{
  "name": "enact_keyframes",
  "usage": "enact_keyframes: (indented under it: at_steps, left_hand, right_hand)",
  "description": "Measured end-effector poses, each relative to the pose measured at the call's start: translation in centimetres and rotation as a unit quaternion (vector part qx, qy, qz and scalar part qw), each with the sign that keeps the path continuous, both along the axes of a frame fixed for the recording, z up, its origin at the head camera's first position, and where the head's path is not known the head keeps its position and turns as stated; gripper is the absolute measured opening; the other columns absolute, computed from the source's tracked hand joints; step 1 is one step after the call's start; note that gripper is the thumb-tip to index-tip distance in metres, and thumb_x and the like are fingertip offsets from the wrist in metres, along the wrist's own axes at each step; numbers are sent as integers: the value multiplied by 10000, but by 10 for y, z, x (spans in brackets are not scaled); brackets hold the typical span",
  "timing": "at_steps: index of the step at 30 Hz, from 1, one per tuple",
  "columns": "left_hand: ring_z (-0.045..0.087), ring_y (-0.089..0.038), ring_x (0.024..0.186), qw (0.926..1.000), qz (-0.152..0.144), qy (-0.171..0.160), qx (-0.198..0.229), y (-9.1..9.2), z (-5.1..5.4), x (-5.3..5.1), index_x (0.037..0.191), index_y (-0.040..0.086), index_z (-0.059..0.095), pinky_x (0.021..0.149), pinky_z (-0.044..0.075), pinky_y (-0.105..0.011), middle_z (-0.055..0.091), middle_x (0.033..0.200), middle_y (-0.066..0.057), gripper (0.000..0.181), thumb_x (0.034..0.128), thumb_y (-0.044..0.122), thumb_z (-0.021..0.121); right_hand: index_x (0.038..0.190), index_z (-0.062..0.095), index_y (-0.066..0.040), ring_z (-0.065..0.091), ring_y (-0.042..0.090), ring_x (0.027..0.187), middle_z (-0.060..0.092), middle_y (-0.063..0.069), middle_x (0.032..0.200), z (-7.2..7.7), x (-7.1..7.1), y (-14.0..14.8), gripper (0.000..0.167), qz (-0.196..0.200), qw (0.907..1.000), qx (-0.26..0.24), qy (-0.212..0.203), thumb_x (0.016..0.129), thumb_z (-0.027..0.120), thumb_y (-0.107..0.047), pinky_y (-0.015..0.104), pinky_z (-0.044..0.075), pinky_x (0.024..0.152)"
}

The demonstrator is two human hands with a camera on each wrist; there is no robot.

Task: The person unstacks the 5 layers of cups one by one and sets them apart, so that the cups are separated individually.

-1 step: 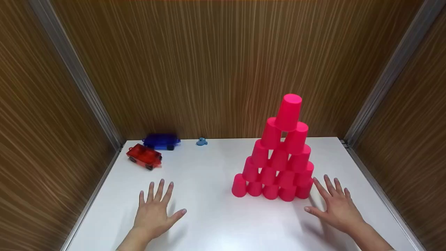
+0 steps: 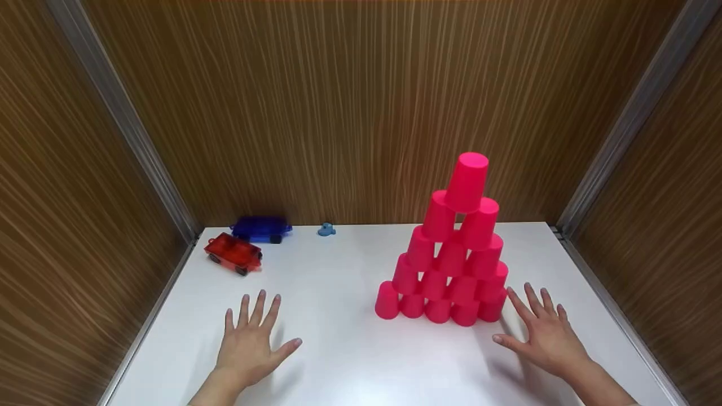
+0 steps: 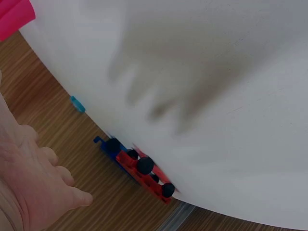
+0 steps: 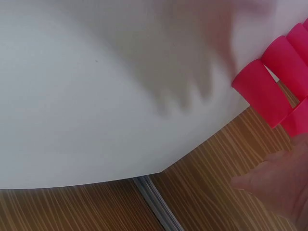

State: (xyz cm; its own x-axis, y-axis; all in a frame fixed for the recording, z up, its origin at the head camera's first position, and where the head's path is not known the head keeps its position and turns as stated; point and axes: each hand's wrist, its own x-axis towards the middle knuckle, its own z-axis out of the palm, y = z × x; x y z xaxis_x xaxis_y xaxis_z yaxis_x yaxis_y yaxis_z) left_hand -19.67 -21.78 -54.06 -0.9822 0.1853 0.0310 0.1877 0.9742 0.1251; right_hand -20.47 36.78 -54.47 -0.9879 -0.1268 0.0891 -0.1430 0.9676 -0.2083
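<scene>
Upside-down pink cups point(image 2: 452, 259) stand stacked as a pyramid on the right half of the white table, with a single cup point(image 2: 467, 183) at the top. To the right of the bottom rows, my right hand point(image 2: 546, 338) hovers with fingers spread, its index fingertip close to the stack; whether it touches I cannot tell. My left hand point(image 2: 248, 347) is held over the left front of the table, fingers straight and apart, holding nothing. In the right wrist view, cups point(image 4: 262, 94) appear beyond the hand point(image 4: 279, 185).
A red toy wagon point(image 2: 234, 252) and a blue toy wagon point(image 2: 261, 228) sit at the table's back left. A small light-blue toy point(image 2: 326, 229) lies near the back edge. Wood-patterned walls point(image 2: 350, 113) enclose the white table point(image 2: 338, 316) at the back and sides.
</scene>
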Motion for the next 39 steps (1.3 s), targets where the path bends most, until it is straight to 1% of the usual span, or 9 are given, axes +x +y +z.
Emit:
enact_keyframes:
  at_steps: [5, 10, 14, 18, 24, 27, 30, 35, 39]
  left_hand:
    - [110, -529, 1580, 10000, -24, -22, 6, 1, 0, 0, 1685, 133, 295, 1185, 91, -801, 187, 1744, -205, 1074, 926, 884, 407]
    - [117, -532, 1578, 10000, -41, -19, 44, 2, 3, -3, 1686, 130, 293, 1189, 94, -797, 191, 1742, -207, 1081, 925, 892, 393]
    - [110, -525, 1582, 9999, -87, 21, 66, 3, 11, -8, 1690, 130, 277, 1201, 88, -780, 186, 1743, -206, 1086, 925, 893, 387]
    - [96, -508, 1590, 9999, -131, 66, 40, 7, 24, -14, 1695, 135, 261, 1216, 70, -757, 176, 1748, -194, 1086, 925, 889, 390]
    - [79, -460, 1606, 9987, -318, 388, 56, 17, 50, -24, 1702, 161, 244, 1239, 67, -720, 182, 1753, -157, 1054, 933, 861, 422]
    - [93, -440, 1609, 9967, -475, 658, 103, 23, 65, -29, 1703, 168, 241, 1255, 63, -691, 194, 1750, -146, 1039, 938, 843, 440]
    - [113, -420, 1611, 9938, -605, 900, 236, 28, 79, -33, 1704, 171, 233, 1269, 56, -659, 201, 1749, -133, 1022, 946, 812, 474]
    - [133, -393, 1616, 9873, -775, 1178, 727, 39, 106, -41, 1704, 165, 223, 1285, 73, -616, 194, 1752, -114, 996, 957, 736, 551]
    - [138, -361, 1621, 9789, -972, 1324, 1213, 53, 130, -49, 1704, 164, 223, 1296, 74, -576, 201, 1754, -99, 980, 961, 686, 590]
  right_hand:
    - [1702, 239, -197, 148, 640, 1506, 182, 322, 1701, -1, 0, 2, 1142, -54, 9999, -56, -143, 845, 626, -845, 845, 143, 1133]
    - [1696, 252, -164, 179, 651, 1495, 203, 327, 1694, 5, -3, 3, 1121, -36, 9988, -437, -219, 867, 658, -799, 834, 195, 1126]
    - [1705, 220, -171, 216, 641, 1493, 215, 315, 1695, 13, -8, 3, 1114, -10, 9948, -980, -281, 880, 712, -735, 831, 323, 1060]
    - [1702, 220, -151, 270, 600, 1498, 246, 316, 1685, 17, -15, 5, 1110, 94, 9868, -1590, -300, 880, 792, -630, 803, 399, 1025]
    - [1701, 222, -125, 314, 553, 1503, 307, 284, 1675, 14, -27, 10, 1084, 21, 9672, -2488, -519, 895, 839, -507, 739, 389, 1100]
    - [1700, 209, -104, 336, 558, 1490, 303, 286, 1675, 9, -31, 13, 1054, -63, 9522, -2968, -722, 920, 834, -440, 692, 382, 1135]
    - [1687, 226, -58, 371, 549, 1478, 321, 288, 1666, 3, -34, 16, 989, -108, 9333, -3479, -884, 949, 822, -338, 629, 390, 1161]
    - [1676, 274, -73, 373, 503, 1494, 344, 233, 1671, -8, -39, 17, 917, -349, 9055, -4051, -1215, 968, 798, -328, 546, 493, 1110]
    - [1671, 306, -108, 363, 485, 1495, 361, 200, 1665, -15, -43, 19, 900, -462, 8949, -4240, -1315, 961, 802, -352, 539, 514, 1087]
